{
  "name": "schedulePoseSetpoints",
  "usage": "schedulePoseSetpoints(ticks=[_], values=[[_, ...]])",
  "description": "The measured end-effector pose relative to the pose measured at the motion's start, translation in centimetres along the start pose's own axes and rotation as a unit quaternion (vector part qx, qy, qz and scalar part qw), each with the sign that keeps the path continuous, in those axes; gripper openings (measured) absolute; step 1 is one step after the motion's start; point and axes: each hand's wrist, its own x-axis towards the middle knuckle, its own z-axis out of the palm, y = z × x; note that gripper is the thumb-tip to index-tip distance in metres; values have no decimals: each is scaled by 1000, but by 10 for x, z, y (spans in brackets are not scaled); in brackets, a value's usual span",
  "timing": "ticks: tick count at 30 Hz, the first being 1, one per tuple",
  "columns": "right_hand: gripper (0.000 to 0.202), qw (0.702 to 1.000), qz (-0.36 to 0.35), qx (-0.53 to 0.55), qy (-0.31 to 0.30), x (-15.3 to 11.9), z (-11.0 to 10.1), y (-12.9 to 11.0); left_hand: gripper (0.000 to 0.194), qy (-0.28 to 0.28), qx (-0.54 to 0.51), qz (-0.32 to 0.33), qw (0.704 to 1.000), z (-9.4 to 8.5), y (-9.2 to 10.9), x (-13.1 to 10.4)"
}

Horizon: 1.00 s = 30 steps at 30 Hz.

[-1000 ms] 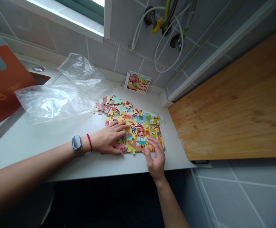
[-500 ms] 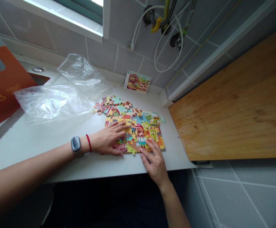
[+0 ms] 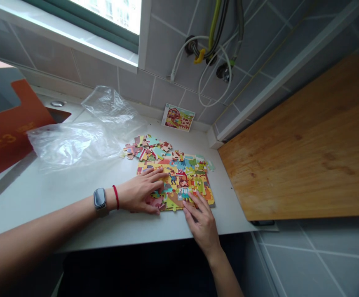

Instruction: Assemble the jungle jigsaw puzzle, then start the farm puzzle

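Observation:
A colourful jigsaw puzzle [image 3: 173, 202] with farm figures lies on the white countertop. Flat across its left part rests my left hand [image 3: 142, 191], palm down and fingers spread; it wears a dark watch and a red cord. My right hand [image 3: 200, 218] touches the lower right part of the puzzle with its fingertips, fingers apart. Neither hand grips a piece that I can see. Loose puzzle pieces [image 3: 148, 147] are heaped at the puzzle's upper left edge, and a few overlap its top.
A picture card [image 3: 178, 117] leans on the tiled wall. Crumpled clear plastic bags [image 3: 74, 142] lie left of the pieces, beside an orange box [image 3: 12, 123]. A wooden board [image 3: 306, 148] stands at the right. Cables and hoses [image 3: 212, 53] hang on the wall.
The camera view has tilted up slightly, so the whole scene sits lower and more of the window shows. Both hands keep nearly the same places on the puzzle.

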Motion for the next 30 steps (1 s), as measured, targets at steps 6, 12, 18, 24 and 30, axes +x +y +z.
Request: schedulePoseSetpoints(ticks=[6, 12, 18, 24, 30], values=[[24, 1000, -9, 25, -14, 10, -5, 3, 65, 22, -28, 9, 999, 6, -5, -1], [17, 998, -2, 63, 15, 15, -1, 3, 61, 24, -23, 6, 999, 5, -3, 0], [19, 998, -11, 50, 45, 13, 5, 2, 62, 3, -2, 1, 1000, 1, 0, 0], [18, 997, 3, 43, 60, 14, 5, 0, 65, 2, -4, 6, 1000, 1, -3, -1], [24, 999, 6, 30, 39, 11, 7, 3, 102, 47, -70, -5, 996, 0, -2, -1]])
